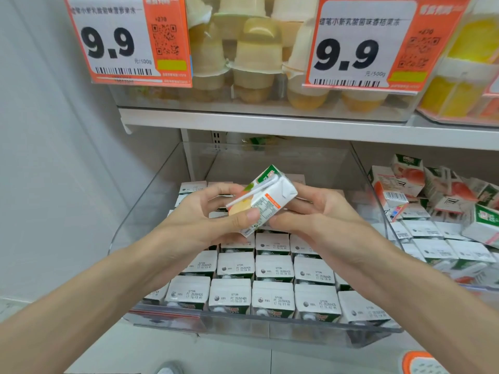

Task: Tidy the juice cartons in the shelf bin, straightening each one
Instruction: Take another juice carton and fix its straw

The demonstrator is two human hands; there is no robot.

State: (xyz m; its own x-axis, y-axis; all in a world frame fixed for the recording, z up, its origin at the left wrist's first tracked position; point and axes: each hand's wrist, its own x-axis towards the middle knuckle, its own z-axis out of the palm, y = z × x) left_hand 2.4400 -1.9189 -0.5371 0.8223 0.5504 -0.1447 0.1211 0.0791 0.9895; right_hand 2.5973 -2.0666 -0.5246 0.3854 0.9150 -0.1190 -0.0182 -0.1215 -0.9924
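a white shop shelf carries a clear plastic bin (364, 168) with rows of upright white-topped cartons (272, 295) below the fingers. one small white, green and orange juice carton (266, 201) lies tilted between both hands: the left hand (205, 220) pinches it, thumb on top, and the right hand (321, 214) curls round its other side. it looks mid-straightening; next, turn it upright and seat it in line
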